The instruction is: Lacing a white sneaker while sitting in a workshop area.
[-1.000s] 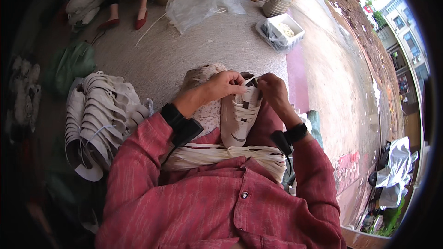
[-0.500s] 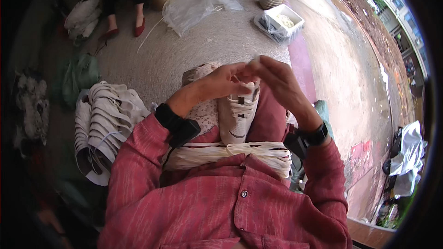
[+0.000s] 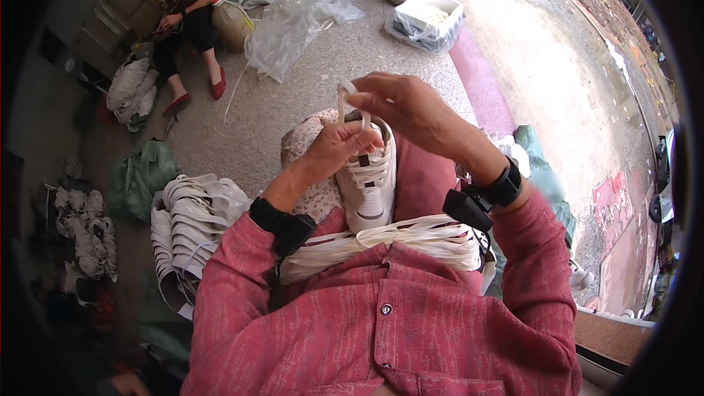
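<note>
A white sneaker (image 3: 367,202) rests between my thighs, toe toward me, its lower eyelets threaded with lace. At its ankle end my left hand (image 3: 331,151) is closed, thumb and fingers pinching a white shoelace (image 3: 342,101). Above and to the right, my right hand (image 3: 411,106) pinches the same lace, which rises in a loop between the two hands. The fingers of my right hand partly hide the shoe's opening. Across my lap lies a bundle of white shoelaces (image 3: 425,238).
Stacked white shoe uppers (image 3: 192,213) stand at my left, near a green sack (image 3: 143,172). Ahead are clear plastic sheeting (image 3: 282,48) and a white tub (image 3: 433,15) wrapped in plastic. Another person (image 3: 192,18) sits at the far left beside a bundle of white pieces (image 3: 133,88).
The view has shifted, bringing more of the seated person into sight. My hands have moved slightly apart, and a lace loop now shows between them.
</note>
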Available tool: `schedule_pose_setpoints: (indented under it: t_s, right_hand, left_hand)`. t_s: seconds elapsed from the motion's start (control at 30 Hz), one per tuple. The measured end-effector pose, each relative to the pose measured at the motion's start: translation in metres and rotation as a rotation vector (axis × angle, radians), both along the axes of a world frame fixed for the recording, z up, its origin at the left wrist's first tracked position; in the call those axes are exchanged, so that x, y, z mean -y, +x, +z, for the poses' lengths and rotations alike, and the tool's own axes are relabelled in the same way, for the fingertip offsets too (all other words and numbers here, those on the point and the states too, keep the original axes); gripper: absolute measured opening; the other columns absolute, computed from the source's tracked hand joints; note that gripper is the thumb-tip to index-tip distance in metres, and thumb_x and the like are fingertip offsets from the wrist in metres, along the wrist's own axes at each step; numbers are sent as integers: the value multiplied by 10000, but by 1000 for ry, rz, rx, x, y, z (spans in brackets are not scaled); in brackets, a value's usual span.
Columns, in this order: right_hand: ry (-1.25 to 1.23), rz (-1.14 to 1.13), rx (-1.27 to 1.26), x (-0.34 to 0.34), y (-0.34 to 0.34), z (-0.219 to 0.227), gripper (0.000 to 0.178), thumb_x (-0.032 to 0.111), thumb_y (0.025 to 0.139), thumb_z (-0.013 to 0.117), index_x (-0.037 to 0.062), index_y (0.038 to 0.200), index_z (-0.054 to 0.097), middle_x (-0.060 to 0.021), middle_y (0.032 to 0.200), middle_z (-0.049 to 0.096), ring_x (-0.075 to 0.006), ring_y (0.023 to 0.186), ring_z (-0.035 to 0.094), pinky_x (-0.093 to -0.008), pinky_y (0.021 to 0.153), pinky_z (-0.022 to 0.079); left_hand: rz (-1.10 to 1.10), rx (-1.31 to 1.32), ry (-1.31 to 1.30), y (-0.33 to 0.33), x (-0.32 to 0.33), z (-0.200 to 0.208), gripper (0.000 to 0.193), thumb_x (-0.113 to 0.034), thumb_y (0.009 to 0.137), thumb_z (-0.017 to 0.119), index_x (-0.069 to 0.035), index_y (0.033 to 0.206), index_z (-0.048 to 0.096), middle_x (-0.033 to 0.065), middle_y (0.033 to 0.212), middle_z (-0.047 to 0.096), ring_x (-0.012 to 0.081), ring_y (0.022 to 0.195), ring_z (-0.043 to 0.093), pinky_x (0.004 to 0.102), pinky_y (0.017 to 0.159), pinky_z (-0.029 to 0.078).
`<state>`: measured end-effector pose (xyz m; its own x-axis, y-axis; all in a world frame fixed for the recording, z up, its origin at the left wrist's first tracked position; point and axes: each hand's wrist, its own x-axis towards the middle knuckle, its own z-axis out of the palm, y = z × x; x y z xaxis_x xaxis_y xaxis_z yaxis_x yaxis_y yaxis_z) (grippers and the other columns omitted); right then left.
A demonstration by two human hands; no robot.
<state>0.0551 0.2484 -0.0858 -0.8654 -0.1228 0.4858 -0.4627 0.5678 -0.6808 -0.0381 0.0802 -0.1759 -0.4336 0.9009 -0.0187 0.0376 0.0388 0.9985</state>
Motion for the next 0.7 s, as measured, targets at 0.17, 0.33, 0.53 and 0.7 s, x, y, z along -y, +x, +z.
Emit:
schedule_pose_setpoints:
  t_s: [0.17, 0.33, 0.53, 0.7]
  right_hand:
    - [150, -7, 376, -33, 16, -30, 244, 256, 954, 568, 37, 969, 675, -102, 751, 686, -217, 556, 615, -321, 535, 474]
    - [-391, 49, 701, -4, 30, -43, 232, 203, 948, 611, -6, 870, 673, -17, 634, 575, -66, 492, 522, -209, 432, 383]
    - [-618, 449, 808, 15, 28, -31, 178, 207, 950, 613, 65, 1046, 663, 44, 664, 555, -31, 535, 469, -187, 454, 328]
    - [-1031, 320, 536, -34, 43, -7, 194, 185, 981, 547, 36, 1070, 634, 62, 622, 493, -17, 474, 390, -173, 423, 288]
  left_hand:
    - [137, 89, 81, -6, 0, 10, 319, -344, 977, 562, -51, 968, 689, 5, 873, 684, 50, 755, 608, 200, 668, 472]
    - [187, 203, 195, 10, -8, 45, 332, -349, 983, 545, -50, 931, 680, 23, 849, 687, 67, 719, 627, 205, 651, 478]
    - [199, 99, 310, -2, -8, 56, 296, -327, 977, 557, -52, 989, 665, 61, 900, 693, 108, 778, 649, 241, 696, 505]
    - [314, 642, 459, -35, 39, 3, 307, -315, 985, 537, -36, 1074, 628, 88, 1023, 672, 188, 916, 650, 313, 819, 535]
